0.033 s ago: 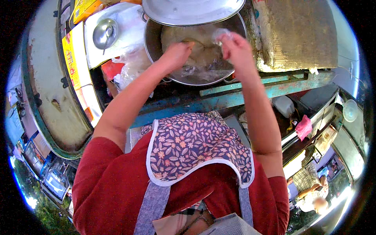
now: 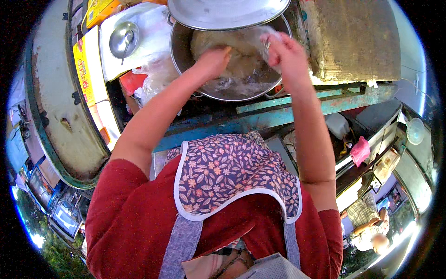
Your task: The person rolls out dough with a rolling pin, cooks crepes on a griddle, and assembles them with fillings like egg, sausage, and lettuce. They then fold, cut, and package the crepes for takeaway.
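A large metal pot (image 2: 182, 44) stands before me, its metal lid (image 2: 230, 11) covering the far part of the opening. Inside it, clear plastic film (image 2: 237, 86) lies around a pale beige mass (image 2: 242, 61) whose kind I cannot make out. My left hand (image 2: 214, 63) is over the pot's left half, fingers closed; whatever they grip is hidden. At the right side, my right hand (image 2: 287, 50) pinches a bunched part of the clear plastic and holds it up near the rim.
On the left, a metal bowl with a spoon (image 2: 124, 41) rests on a white sheet, beside a yellow box (image 2: 83, 69) and crumpled plastic bags (image 2: 158, 83). A brown board (image 2: 353, 42) lies to the right. A blue-green beam (image 2: 278, 109) crosses in front; a person (image 2: 371, 228) is behind at right.
My right hand has shifted a little to the right, drawing the plastic with it. My left hand has moved only slightly, upward and to the right.
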{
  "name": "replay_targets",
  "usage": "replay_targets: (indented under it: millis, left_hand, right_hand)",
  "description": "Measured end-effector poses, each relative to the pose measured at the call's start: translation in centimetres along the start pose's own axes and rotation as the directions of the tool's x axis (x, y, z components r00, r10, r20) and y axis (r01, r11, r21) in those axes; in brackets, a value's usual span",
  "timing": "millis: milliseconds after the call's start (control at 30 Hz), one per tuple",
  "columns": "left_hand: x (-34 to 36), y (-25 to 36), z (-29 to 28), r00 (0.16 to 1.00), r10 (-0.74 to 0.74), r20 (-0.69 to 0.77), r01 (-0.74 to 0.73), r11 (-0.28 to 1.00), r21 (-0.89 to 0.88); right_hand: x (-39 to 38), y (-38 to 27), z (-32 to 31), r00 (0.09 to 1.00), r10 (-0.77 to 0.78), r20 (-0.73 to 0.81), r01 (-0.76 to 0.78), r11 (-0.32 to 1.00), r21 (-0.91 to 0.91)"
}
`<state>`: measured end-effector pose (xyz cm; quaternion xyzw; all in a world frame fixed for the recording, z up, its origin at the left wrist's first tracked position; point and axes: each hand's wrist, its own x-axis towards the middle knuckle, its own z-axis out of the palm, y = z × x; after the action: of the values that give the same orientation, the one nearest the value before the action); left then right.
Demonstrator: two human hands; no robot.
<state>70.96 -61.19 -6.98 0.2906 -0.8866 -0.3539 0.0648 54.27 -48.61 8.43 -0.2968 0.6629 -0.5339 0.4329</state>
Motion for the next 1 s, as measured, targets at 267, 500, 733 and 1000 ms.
replay_targets:
  millis: [267,500,733,1000]
  left_hand:
    - [1.9,1.0,3.8,0.987,-0.115,0.108,0.083,0.961,0.265]
    - [1.9,2.1,-2.0,0.954,-0.142,0.262,0.087,0.974,0.21]
    - [6.5,-5.1,-0.9,0.933,0.189,-0.306,-0.068,0.928,0.367]
    - [12.6,-3.4,1.9,0.871,0.169,-0.462,-0.044,0.962,0.269]
  right_hand:
    - [-0.1,-11.8,-2.0,0.924,-0.252,0.288,0.144,0.926,0.348]
    - [-1.5,-12.8,-2.8,0.925,-0.315,0.213,0.319,0.948,0.016]
    - [-2.7,-13.3,-0.6,0.933,-0.19,0.305,0.227,0.97,-0.09]
    - [-1.1,-7.4,1.6,0.841,-0.397,0.368,0.434,0.9,-0.022]
